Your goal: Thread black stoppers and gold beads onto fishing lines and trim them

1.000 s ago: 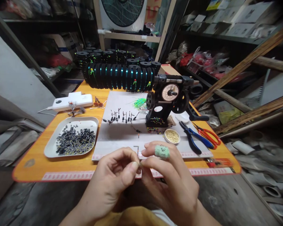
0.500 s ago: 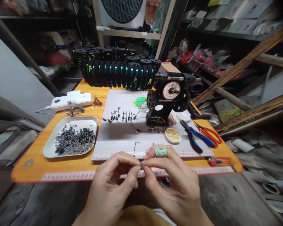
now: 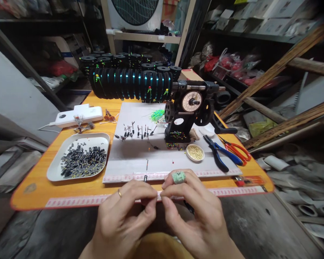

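My left hand (image 3: 129,212), with a ring on one finger, is pinched at the front edge of the table; what it holds is too small to name. Close beside it, my right hand (image 3: 191,212) has green tape (image 3: 178,176) round a finger and its thumb and forefinger nearly together, their contents unclear. Just beyond my left fingers lies a small black piece (image 3: 145,178). A thin dark piece (image 3: 147,164) rests farther up the white board (image 3: 129,158), below a group of small black parts (image 3: 129,133).
A white tray (image 3: 51,172) of black and grey pieces stands left. A black winding machine (image 3: 178,126) carries spools (image 3: 132,84) at the back. Right of it are a dish of gold beads (image 3: 195,153), blue pliers (image 3: 218,154) and orange-handled pliers (image 3: 239,153).
My fingertips have moved slightly apart. A black piece now shows beyond my left hand, and the thin piece on the board looks straight instead of bent. The view has shifted slightly.
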Motion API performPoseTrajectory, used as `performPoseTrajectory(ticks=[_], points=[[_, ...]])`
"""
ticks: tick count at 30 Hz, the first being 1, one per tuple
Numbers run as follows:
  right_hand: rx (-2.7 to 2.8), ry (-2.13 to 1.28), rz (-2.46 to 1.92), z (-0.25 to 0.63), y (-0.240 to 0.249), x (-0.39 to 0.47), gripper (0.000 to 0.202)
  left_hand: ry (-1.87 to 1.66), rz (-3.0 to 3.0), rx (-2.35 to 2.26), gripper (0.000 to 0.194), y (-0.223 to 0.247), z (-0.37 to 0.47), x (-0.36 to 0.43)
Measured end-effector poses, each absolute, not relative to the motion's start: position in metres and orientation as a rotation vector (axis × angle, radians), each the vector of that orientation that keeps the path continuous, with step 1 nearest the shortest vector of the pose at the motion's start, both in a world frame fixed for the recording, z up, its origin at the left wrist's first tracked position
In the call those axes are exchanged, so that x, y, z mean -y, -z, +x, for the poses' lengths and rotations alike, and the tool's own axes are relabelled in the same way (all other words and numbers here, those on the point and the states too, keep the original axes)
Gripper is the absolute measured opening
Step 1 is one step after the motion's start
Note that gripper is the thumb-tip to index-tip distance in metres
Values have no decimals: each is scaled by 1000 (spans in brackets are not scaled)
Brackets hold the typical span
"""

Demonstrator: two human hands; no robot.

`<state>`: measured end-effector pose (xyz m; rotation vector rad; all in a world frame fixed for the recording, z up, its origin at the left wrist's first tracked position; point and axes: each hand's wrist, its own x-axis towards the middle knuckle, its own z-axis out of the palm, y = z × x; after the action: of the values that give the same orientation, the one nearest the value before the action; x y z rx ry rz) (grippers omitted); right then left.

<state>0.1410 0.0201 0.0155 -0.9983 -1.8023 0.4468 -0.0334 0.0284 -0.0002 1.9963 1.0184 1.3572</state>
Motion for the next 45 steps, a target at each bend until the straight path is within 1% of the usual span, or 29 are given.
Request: performPoseTrajectory(ticks=[4,7,13,19,22,26,29,32,33,40,45], points=[[1728,-656,-1038,143,-12,-15,11,-1438,1882,-1011,30,11,-32,-22],[1675,-787,-1050,142,-11,-13,12,-1483,1710,-1019,30,17,-28,-15],[1617,-904,-1035,138,-12,-13,12,-1535,1445,-986,22,17,-20,-13],[1636,-963,-1053,135,-13,-15,11,-1509,1355,-987,13,13,-18,-14],[1717,-946,-1082,138,-14,-16,12,-1442,1301,-958,11,12,-17,-13],[1841,-814,-1102,144,-14,-18,20,-1370,1125,-846,11,12,-15,-12],[1837,-683,-1021,147,-15,-18,8,-1347,975,-792,10,13,-14,-13],[1806,-570,-908,150,-14,-18,24,-1311,864,-742,8,13,-13,-14],[1810,-549,-880,151,-13,-18,25,-1292,847,-729,8,13,-13,-15],[1854,-446,-911,154,-9,-17,20,-1238,956,-751,13,13,-12,-16],[1799,-513,-919,156,-8,-18,20,-1253,1019,-804,13,13,-13,-20]])
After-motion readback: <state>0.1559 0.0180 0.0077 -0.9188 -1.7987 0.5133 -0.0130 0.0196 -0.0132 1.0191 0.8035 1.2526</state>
